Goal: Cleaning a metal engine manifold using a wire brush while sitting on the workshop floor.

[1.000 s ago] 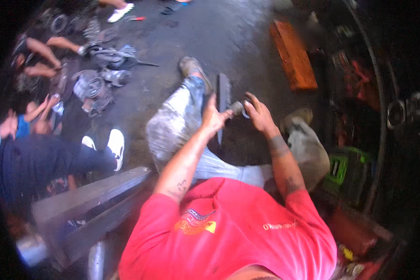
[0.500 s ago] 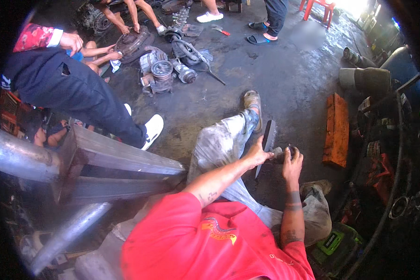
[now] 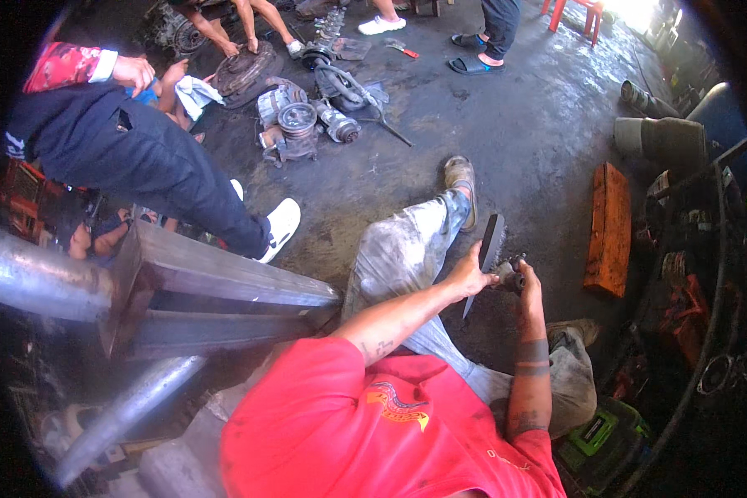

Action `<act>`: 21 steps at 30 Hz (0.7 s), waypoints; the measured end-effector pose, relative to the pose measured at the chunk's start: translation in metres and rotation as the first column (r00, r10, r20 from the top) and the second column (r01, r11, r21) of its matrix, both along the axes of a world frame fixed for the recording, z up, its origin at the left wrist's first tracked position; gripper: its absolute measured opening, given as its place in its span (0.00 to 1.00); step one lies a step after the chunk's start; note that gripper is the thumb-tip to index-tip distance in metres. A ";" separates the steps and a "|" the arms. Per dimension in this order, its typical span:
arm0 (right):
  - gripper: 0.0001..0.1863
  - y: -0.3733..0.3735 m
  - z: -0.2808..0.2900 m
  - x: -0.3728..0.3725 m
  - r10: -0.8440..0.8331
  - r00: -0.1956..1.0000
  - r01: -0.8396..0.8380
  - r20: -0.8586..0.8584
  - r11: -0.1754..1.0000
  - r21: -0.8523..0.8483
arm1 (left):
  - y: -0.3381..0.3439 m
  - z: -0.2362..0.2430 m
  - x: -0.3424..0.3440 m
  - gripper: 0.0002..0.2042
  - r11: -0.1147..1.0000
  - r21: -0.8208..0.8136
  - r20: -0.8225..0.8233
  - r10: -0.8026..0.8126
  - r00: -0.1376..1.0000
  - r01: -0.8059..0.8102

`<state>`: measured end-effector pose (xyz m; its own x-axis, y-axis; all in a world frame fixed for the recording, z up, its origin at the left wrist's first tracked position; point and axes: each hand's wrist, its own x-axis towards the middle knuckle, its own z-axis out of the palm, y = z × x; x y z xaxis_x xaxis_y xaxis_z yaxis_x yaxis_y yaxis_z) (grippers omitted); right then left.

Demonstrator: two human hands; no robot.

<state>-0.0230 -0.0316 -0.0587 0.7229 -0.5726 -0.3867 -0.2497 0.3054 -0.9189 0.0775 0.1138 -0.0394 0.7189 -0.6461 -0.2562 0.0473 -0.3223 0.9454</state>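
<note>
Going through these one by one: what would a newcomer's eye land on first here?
Probably the bright red shirt, filling the lower middle, then the orange block lying on the dark floor at right. Just above the shirt, the left hand holds a long dark tool beside the small metal part in the right hand.

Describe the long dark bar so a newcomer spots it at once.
Find the plain red shirt, then the left hand beyond it. The long dark bar shows there: slim, narrowing to a point, unlike the stubby metal part beside it.
</note>
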 end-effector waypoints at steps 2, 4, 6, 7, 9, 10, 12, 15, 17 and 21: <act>0.22 0.010 0.035 0.004 -0.006 1.000 0.009 -0.026 0.991 0.136 | 0.003 0.008 -0.001 0.47 1.000 0.024 -0.009 -0.005 1.000 0.006; 0.25 0.019 0.059 0.012 -0.086 0.985 0.126 -0.147 0.949 0.290 | 0.006 0.014 0.000 0.48 0.992 0.128 0.009 -0.005 1.000 0.004; 0.25 -0.007 0.017 0.002 -0.032 0.992 0.075 -0.124 0.928 0.366 | -0.001 0.008 -0.005 0.48 0.991 0.126 0.007 -0.034 0.999 0.033; 0.24 -0.018 -0.016 -0.002 -0.109 0.990 0.129 -0.085 0.947 0.294 | -0.007 0.004 -0.009 0.49 0.990 0.130 0.002 -0.063 0.998 0.062; 0.25 -0.015 -0.023 0.000 -0.161 0.986 0.165 -0.037 0.960 0.227 | -0.006 0.000 -0.010 0.49 0.989 0.134 0.000 -0.067 0.998 0.067; 0.24 -0.013 -0.027 -0.001 -0.154 0.986 0.157 -0.058 0.987 0.048 | -0.005 -0.001 -0.010 0.49 0.988 0.136 -0.002 -0.074 0.997 0.073; 0.23 -0.008 -0.024 -0.001 -0.148 0.986 0.137 -0.080 0.982 -0.131 | -0.004 -0.006 -0.009 0.49 0.988 0.134 0.003 -0.075 0.997 0.074; 0.24 -0.008 -0.021 -0.002 -0.121 0.986 0.072 -0.116 0.932 -0.356 | -0.002 -0.008 -0.009 0.49 0.991 0.107 0.010 -0.078 0.997 0.077; 0.24 -0.008 -0.018 -0.001 -0.120 0.977 0.047 -0.175 0.928 -0.371 | -0.002 -0.012 -0.010 0.49 0.994 0.083 0.015 -0.075 0.997 0.073; 0.25 -0.006 0.002 0.000 -0.089 0.973 -0.010 -0.212 0.904 -0.426 | 0.001 -0.019 -0.009 0.49 0.994 0.087 0.079 -0.067 0.995 0.060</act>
